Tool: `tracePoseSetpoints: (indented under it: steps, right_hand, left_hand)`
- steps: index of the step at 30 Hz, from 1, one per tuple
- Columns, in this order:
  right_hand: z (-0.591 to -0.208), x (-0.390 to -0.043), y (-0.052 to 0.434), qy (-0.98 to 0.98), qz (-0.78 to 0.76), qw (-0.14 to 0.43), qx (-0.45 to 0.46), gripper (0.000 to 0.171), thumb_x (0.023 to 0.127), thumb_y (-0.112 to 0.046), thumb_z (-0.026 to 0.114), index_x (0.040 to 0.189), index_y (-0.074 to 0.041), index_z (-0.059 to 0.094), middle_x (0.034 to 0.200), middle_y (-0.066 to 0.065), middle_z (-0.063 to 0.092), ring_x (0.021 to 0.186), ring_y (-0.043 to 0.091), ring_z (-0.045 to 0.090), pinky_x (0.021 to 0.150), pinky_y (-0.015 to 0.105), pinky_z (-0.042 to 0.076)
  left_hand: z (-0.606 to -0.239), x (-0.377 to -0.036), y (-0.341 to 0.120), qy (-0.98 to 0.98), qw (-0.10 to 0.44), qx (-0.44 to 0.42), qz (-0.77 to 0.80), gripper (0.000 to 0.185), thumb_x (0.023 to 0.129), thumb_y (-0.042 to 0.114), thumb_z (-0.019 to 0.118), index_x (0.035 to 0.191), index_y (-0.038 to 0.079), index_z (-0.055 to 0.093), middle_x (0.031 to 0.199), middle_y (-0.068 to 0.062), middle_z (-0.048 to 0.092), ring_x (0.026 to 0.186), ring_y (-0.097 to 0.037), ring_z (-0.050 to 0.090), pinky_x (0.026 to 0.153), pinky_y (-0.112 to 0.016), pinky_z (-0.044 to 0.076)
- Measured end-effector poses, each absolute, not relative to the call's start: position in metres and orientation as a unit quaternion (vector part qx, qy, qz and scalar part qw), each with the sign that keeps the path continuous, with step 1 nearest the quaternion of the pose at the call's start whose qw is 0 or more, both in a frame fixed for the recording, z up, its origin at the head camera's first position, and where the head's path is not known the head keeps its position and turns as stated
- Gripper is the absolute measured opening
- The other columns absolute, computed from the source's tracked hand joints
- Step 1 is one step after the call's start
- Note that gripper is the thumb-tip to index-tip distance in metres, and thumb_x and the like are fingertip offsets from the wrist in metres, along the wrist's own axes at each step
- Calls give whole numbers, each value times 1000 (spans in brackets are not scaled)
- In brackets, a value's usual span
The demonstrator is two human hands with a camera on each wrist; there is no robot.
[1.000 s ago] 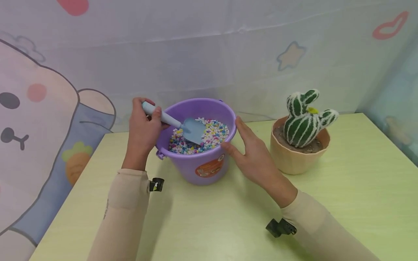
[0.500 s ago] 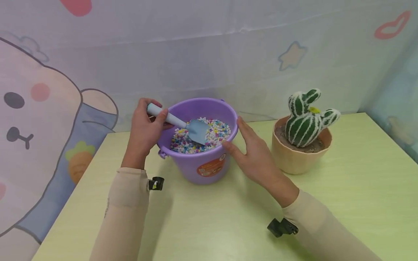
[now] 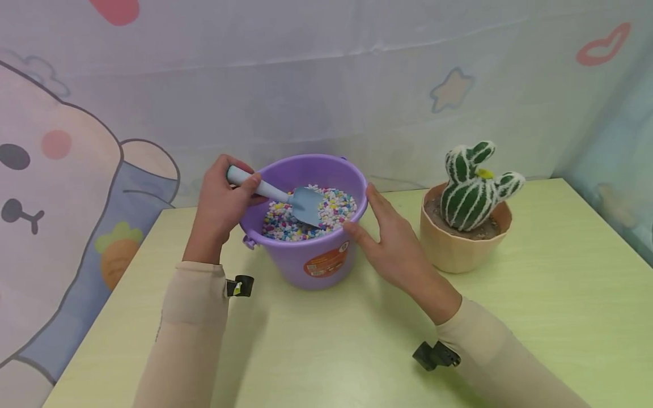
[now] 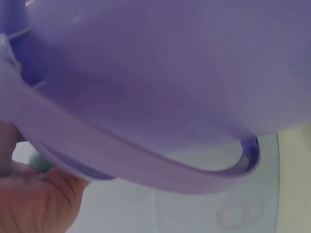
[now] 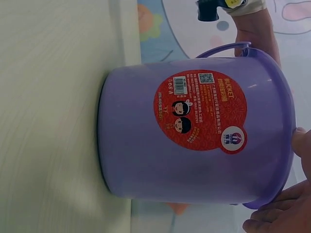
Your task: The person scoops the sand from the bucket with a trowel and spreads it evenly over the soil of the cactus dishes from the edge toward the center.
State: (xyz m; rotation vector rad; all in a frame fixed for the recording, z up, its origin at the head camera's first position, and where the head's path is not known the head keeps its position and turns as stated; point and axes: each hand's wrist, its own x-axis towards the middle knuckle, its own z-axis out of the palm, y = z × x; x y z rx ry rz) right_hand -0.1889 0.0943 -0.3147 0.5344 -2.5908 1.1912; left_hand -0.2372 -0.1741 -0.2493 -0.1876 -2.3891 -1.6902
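Note:
A purple bucket [image 3: 275, 258] with a red label stands upright on the table, part filled with small multicoloured pellets [image 3: 336, 207]. My left hand [image 3: 219, 198] grips the handle of a light blue toy shovel [image 3: 306, 205] over the bucket's left rim. The shovel's blade slants down into the bucket, its tip at the pellets. My right hand [image 3: 395, 243] rests against the bucket's right side, thumb at the near rim and fingers extended along the rim. In the left wrist view, the bucket's bail handle [image 4: 146, 160] hangs across, and part of the left hand [image 4: 43, 199] shows beneath it.
A knitted green cactus [image 3: 466, 198] in a peach-coloured pot [image 3: 454, 255] stands right of the bucket, close to my right hand. The pale yellow-green table [image 3: 316, 351] ends at a cloth backdrop [image 3: 285, 102] printed with cartoon figures.
The left hand has shifted the shovel slightly right and down inside the bucket. The right hand keeps its place on the rim, and the bucket stands where it was.

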Motion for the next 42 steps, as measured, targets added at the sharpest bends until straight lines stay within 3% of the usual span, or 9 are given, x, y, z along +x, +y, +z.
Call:
tracePoseSetpoints:
  steps: [7,15,19,29,42]
  right_hand:
    - [-314,-189,94,-883,411,123,189,83,98,-55,50,156,-4,18,161,10,19,146,25,18,119,42,20]
    - [-315,-189,94,-884,409,122,190,84,98,-57,49,156,-4,17,161,10,18,146,26,19,119,43,21]
    - [-316,-189,95,-883,410,126,191,84,99,-54,51,156,-3,18,160,12,19,146,27,19,119,43,20]
    - [-314,-189,95,-887,408,116,184,84,98,-55,50,156,-4,17,161,10,17,146,26,18,120,42,20]
    - [-315,-190,95,-882,414,121,190,85,98,-55,52,156,-4,17,161,12,19,146,27,19,119,43,21]
  left_hand:
    - [-250,-238,-174,-827,89,-61,-553,34,101,17,59,116,-7,40,109,-21,52,88,-31,71,78,-32,61]
    - [-255,-239,-181,-791,75,-143,-589,21,97,0,60,110,-8,47,106,-22,54,87,-23,72,81,-34,60]
    - [-253,-237,-179,-789,69,-151,-591,18,97,-1,60,109,-9,48,106,-22,55,86,-19,71,82,-33,59]
    - [-251,-238,-173,-796,63,-125,-589,26,102,12,55,114,-8,43,110,-23,51,95,-30,69,80,-33,60]
    - [-250,-237,-180,-765,34,-134,-629,19,101,7,56,110,-7,47,108,-21,49,89,-22,70,81,-38,60]
